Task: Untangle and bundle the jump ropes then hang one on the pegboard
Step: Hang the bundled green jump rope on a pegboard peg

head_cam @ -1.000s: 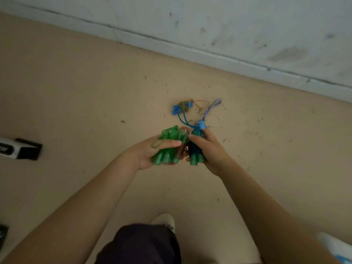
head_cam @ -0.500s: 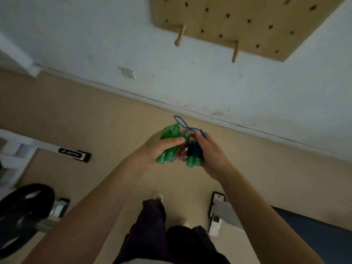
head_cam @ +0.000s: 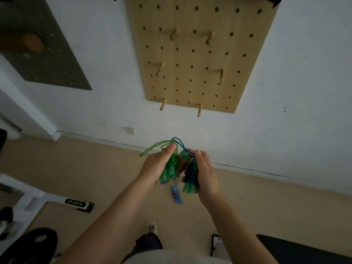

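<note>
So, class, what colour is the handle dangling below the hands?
Blue handle, clearest in the head view.

A: Dim, flat light. The white wall (head_cam: 285,63) around the wooden pegboard (head_cam: 190,54) reads grey, with no glare and no hard shadows.

B: Sharpness?

A: Soft all over. Left of the pegboard, the dark panel (head_cam: 43,48) is smeared. The wide lens bows the wall's base line below the pegboard, and the top corners go black.
</note>
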Available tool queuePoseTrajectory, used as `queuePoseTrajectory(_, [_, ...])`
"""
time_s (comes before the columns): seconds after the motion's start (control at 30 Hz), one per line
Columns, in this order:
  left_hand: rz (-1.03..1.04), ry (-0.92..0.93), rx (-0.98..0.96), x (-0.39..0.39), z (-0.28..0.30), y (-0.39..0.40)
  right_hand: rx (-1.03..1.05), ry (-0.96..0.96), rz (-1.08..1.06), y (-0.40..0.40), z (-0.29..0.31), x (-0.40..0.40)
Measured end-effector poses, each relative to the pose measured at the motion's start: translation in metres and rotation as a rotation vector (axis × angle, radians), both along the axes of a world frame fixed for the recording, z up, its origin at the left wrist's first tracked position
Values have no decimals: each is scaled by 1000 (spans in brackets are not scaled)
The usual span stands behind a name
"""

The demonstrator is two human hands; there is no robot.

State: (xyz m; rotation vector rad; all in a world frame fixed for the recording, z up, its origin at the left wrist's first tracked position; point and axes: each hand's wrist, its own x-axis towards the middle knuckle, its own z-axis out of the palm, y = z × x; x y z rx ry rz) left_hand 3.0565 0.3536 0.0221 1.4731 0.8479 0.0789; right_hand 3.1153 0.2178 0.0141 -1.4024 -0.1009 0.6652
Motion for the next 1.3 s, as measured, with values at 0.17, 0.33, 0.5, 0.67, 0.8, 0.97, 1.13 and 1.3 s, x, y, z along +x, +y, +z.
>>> queuePoseTrajectory(0.17, [-76,-140,-13,9,24,11,82,-80,-20,1,18,6])
queuePoseTrajectory(0.33, [-218,-138,3,27,35,32,117,-122,-8,19,28,21])
queuePoseTrajectory(0.5, [-177,-219,-6,54,13,77,93,-115,33,62,21,50])
queuePoseTrajectory(0.67, [60,-338,-179,107,-22,167,86,-132,107,143,9,114])
queuePoseTrajectory(0.8, [140,-451,-319,159,-25,257,-67,-212,102,222,9,173])
queuePoseTrajectory(0.97, [79,-483,-364,218,-11,337,-206,-265,76,305,11,231])
queuePoseTrajectory(1.13, [57,-477,-372,266,-8,380,-238,-302,90,354,6,267])
queuePoseTrajectory(1.3, [18,-439,-398,294,-13,389,-229,-289,28,368,-2,293])
